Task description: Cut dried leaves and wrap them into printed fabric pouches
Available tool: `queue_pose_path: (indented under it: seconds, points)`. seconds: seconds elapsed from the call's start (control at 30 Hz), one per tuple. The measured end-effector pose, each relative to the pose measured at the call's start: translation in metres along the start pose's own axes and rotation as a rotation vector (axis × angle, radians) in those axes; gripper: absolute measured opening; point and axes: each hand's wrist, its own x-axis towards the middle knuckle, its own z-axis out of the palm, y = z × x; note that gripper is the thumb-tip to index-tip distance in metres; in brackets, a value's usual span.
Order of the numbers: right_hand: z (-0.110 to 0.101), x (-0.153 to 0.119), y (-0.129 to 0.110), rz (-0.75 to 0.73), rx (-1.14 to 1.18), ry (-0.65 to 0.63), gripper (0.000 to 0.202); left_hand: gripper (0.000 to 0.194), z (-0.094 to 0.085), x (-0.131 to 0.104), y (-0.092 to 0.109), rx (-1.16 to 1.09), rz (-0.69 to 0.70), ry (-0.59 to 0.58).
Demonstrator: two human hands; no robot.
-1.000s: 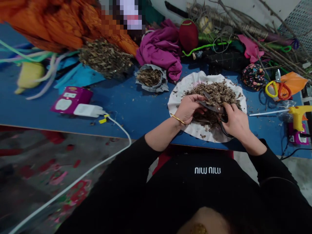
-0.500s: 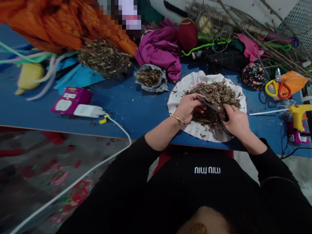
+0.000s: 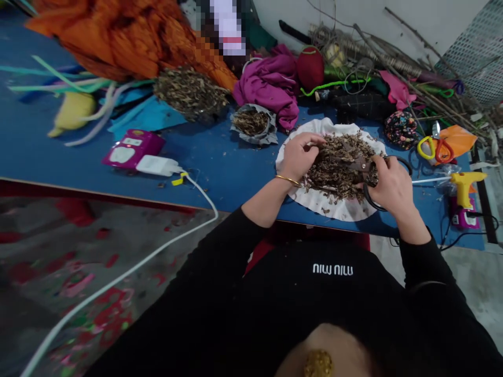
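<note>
A heap of dried, brown, shredded plant bits (image 3: 334, 180) lies on a round white cloth (image 3: 334, 210) with a ruffled rim. My left hand (image 3: 299, 157), with a gold bangle at the wrist, rests at the heap's left side. Its thumb and fingers are apart, the fingertips at the bits. On the right, my right hand (image 3: 395, 183) grips black-handled scissors (image 3: 364, 166) by their loops. The blades point left, lying low over the heap and partly blending into it.
Behind stand a small paper-wrapped bundle (image 3: 254, 124), a larger dried clump (image 3: 190, 97) and purple cloth (image 3: 269, 86). To the right are yellow-and-red-handled scissors (image 3: 444, 150) and a yellow glue gun (image 3: 463, 188). A purple box (image 3: 133, 149) with a white plug and cable sits left.
The scissors have come away from my left fingers and down onto the heap, my right hand shifting right. My left hand has moved slightly back and opened. The whole view has shifted a little.
</note>
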Motion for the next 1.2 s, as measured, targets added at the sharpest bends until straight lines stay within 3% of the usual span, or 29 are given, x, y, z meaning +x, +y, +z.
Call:
queue_pose_path:
  seconds: [0.13,0.27,0.33,0.4,0.47,0.53,0.6,0.8,0.97,1.13,1.2]
  points:
    - [-0.011,-0.007,0.005,-0.029,-0.068,-0.033,0.058,0.029,0.005,-0.004,0.003,0.098,0.228,-0.03]
    - [-0.018,-0.01,0.003,-0.019,-0.093,-0.056,0.059,0.029,0.02,-0.012,0.017,0.158,0.54,-0.318]
    - [-0.023,-0.011,0.001,-0.013,-0.097,-0.076,0.06,0.029,0.028,-0.014,0.022,0.222,0.621,-0.434]
    - [-0.028,-0.014,0.002,-0.008,-0.099,-0.085,0.06,0.024,0.032,-0.013,0.023,0.298,0.627,-0.451]
    - [-0.034,-0.021,0.009,0.005,-0.092,-0.088,0.058,0.022,0.032,-0.01,0.021,0.374,0.584,-0.394]
    - [-0.039,-0.033,0.023,0.036,-0.054,-0.083,0.056,0.023,0.029,-0.006,0.016,0.432,0.528,-0.343]
    - [-0.038,-0.047,0.039,0.089,0.036,-0.058,0.056,0.029,0.026,-0.003,0.011,0.483,0.509,-0.364]
    - [-0.006,-0.087,0.064,0.382,0.441,0.088,0.057,0.081,0.044,-0.019,0.009,0.729,0.604,-0.732]
    - [0.025,-0.102,0.054,0.538,0.634,0.059,0.062,0.086,0.052,-0.033,0.021,0.857,0.636,-0.836]
    - [0.036,-0.104,0.045,0.557,0.708,0.028,0.066,0.084,0.035,-0.029,0.02,0.855,0.634,-0.679]
    - [0.037,-0.102,0.043,0.577,0.733,0.035,0.066,0.081,0.029,-0.028,0.013,0.917,0.585,-0.672]
